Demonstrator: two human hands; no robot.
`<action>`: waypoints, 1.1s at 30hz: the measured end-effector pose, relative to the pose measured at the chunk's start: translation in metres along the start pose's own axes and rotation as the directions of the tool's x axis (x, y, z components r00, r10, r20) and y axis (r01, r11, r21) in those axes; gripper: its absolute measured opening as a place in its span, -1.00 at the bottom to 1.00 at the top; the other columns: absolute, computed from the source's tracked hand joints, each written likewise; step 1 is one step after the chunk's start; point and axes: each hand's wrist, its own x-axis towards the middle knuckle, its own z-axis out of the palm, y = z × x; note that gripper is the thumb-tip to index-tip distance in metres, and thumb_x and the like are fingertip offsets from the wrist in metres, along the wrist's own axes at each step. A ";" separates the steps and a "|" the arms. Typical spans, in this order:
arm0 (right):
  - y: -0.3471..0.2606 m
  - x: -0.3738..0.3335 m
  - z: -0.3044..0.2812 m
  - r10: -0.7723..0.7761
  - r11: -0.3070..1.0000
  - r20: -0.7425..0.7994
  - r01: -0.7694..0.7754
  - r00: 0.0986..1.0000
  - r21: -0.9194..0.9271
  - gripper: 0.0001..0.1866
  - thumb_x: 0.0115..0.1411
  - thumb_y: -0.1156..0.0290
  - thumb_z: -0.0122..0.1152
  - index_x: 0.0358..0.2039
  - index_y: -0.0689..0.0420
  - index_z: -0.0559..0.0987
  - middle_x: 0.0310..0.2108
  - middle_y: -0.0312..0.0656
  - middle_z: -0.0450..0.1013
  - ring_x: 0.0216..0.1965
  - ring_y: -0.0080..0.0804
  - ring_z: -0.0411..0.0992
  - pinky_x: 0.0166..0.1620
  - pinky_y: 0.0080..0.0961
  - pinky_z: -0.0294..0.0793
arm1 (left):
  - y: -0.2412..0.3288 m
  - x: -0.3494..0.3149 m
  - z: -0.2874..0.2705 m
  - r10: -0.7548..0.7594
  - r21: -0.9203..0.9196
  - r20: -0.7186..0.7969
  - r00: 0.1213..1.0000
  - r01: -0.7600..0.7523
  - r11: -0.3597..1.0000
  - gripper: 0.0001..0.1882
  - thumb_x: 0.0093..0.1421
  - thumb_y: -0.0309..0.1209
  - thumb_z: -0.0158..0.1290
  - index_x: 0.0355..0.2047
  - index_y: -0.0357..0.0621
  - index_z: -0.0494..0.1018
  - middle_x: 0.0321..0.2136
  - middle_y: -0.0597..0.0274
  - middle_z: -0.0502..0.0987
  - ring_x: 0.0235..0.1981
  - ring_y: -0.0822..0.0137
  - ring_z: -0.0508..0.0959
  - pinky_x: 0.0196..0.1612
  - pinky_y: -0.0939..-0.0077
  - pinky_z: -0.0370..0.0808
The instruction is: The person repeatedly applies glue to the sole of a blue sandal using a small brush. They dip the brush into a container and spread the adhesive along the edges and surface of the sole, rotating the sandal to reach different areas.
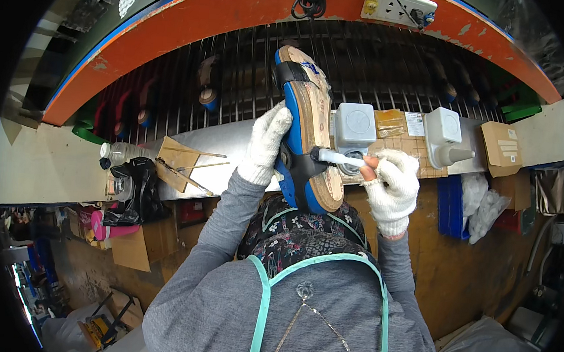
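My left hand [270, 140], in a white knit glove, grips a blue shoe last [293, 115] from its left side. On the last, a tan sandal insole [314, 113] faces up, with black straps [303, 166] folded over its edges and blue marks near the far end. In my gloved right hand [390, 186], the bare fingertips pinch a brush [341, 158] with a white handle. Its dark tip touches the black strap at the insole's right edge. Behind the brush handle, a round opening of a white plastic container [355, 125] is partly hidden.
A conveyor rack of metal rods [236, 86] carries several lasts beyond the metal ledge. Another white container [442, 131] and a cardboard box [502, 147] stand on the right. Brushes lie on cardboard [178, 163] at left, beside a black plastic bag [132, 189]. An orange beam [241, 6] arches overhead.
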 end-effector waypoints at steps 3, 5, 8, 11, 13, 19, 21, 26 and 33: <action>0.000 -0.004 -0.002 -0.001 1.000 0.013 0.001 1.000 0.019 -0.79 -0.08 0.42 0.53 -0.37 0.05 0.72 -0.33 -0.31 0.54 -0.29 -0.33 0.36 -0.20 -0.41 0.32 | 0.002 0.001 -0.001 -0.025 -0.009 -0.015 1.000 0.025 1.000 -0.34 0.38 -0.03 0.06 0.26 -0.32 0.34 0.08 0.09 0.54 0.07 0.35 0.53 0.19 0.46 0.43; -0.001 -0.009 -0.003 0.002 0.999 0.020 -0.003 1.000 0.032 -0.80 -0.08 0.43 0.53 -0.38 0.05 0.72 -0.33 -0.30 0.55 -0.28 -0.32 0.36 -0.19 -0.41 0.33 | 0.001 0.001 -0.001 0.018 0.006 -0.015 1.000 -0.018 1.000 -0.35 0.37 -0.01 0.07 0.24 -0.31 0.37 0.07 0.10 0.55 0.07 0.36 0.53 0.18 0.46 0.44; -0.001 -0.014 -0.006 -0.012 0.999 0.036 0.011 0.999 0.045 -0.81 -0.07 0.43 0.52 -0.39 0.06 0.71 -0.32 -0.29 0.56 -0.26 -0.31 0.38 -0.18 -0.40 0.35 | 0.001 -0.002 0.000 0.022 0.009 -0.050 0.999 -0.021 1.000 -0.36 0.37 0.01 0.07 0.20 -0.29 0.40 0.05 0.13 0.56 0.06 0.37 0.54 0.16 0.46 0.45; 0.005 -0.009 -0.009 -0.029 0.982 0.071 0.015 0.997 0.186 -0.83 -0.06 0.45 0.50 -0.39 0.08 0.71 -0.31 -0.25 0.56 -0.24 -0.33 0.41 -0.19 -0.38 0.40 | 0.002 -0.004 0.000 -0.018 -0.039 -0.030 0.999 0.017 0.999 -0.39 0.38 0.00 0.06 0.19 -0.27 0.41 0.04 0.15 0.56 0.04 0.39 0.54 0.14 0.46 0.47; 0.016 0.005 -0.004 -0.040 0.919 0.056 0.015 0.998 0.394 -0.85 -0.02 0.45 0.47 -0.38 0.13 0.70 -0.32 -0.21 0.56 -0.27 -0.36 0.43 -0.23 -0.38 0.43 | 0.001 -0.005 0.001 -0.032 -0.051 0.012 0.999 0.032 0.998 -0.41 0.39 0.00 0.03 0.20 -0.23 0.40 0.04 0.14 0.57 0.03 0.36 0.57 0.12 0.41 0.52; 0.026 0.019 0.022 0.247 0.922 0.066 -0.255 0.967 0.291 -0.87 0.10 0.46 0.40 -0.34 0.23 0.69 -0.40 -0.24 0.48 -0.40 -0.47 0.43 -0.34 -0.51 0.40 | -0.013 -0.011 0.007 -0.080 -0.154 -0.008 0.997 0.078 0.985 -0.43 0.40 0.00 0.00 0.21 -0.17 0.38 0.03 0.07 0.58 -0.01 0.27 0.62 0.06 0.28 0.62; 0.022 0.009 0.016 0.251 0.861 0.224 -0.323 0.942 0.393 -0.87 0.10 0.48 0.39 -0.33 0.23 0.69 -0.39 -0.24 0.47 -0.40 -0.49 0.42 -0.35 -0.53 0.40 | -0.012 -0.014 0.003 -0.109 -0.145 -0.061 0.992 0.099 0.985 -0.43 0.39 -0.04 0.05 0.20 -0.24 0.40 0.01 0.14 0.58 -0.01 0.36 0.58 0.08 0.43 0.53; 0.010 -0.017 -0.022 0.246 0.799 0.376 -0.407 0.893 0.444 -0.86 0.09 0.48 0.38 -0.34 0.26 0.70 -0.37 -0.22 0.50 -0.37 -0.52 0.44 -0.33 -0.55 0.44 | -0.002 -0.024 -0.005 -0.132 -0.041 -0.212 0.968 0.126 0.991 -0.35 0.32 -0.06 0.17 0.20 -0.35 0.38 0.00 0.13 0.56 -0.01 0.39 0.55 0.09 0.48 0.49; 0.005 -0.012 -0.035 0.176 0.974 0.371 -0.216 0.912 0.068 -0.82 0.06 0.35 0.45 -0.34 0.16 0.73 -0.39 -0.20 0.52 -0.32 -0.33 0.47 -0.20 -0.40 0.41 | 0.007 -0.030 -0.004 -0.126 0.074 -0.286 0.950 0.153 0.986 -0.33 0.30 -0.09 0.20 0.20 -0.39 0.37 -0.01 0.09 0.56 -0.02 0.38 0.55 0.07 0.50 0.50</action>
